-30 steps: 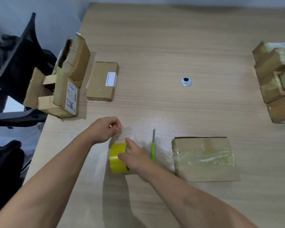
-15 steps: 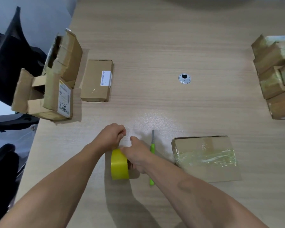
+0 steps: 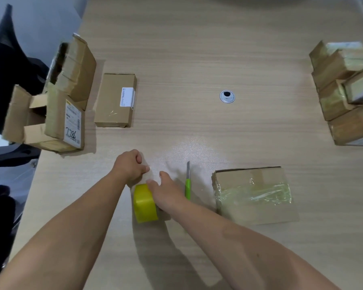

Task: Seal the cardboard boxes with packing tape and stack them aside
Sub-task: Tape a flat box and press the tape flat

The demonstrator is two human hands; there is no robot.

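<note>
You're mid tape-pull. Left hand [image 3: 132, 167] sits just beyond the tape roll [image 3: 144, 203], fingers pinched on the loose tape end [image 3: 145, 175]. Right hand [image 3: 166, 191] grips the roll's right side, steadying it on the table [image 3: 197, 49]. Cutter [image 3: 188, 185] lies just right of the roll, w/ the part-taped box [image 3: 252, 193] further right. Next, prob: draw enough length, take the cutter w/ your right hand, slice, lay the strip on the box.
</note>
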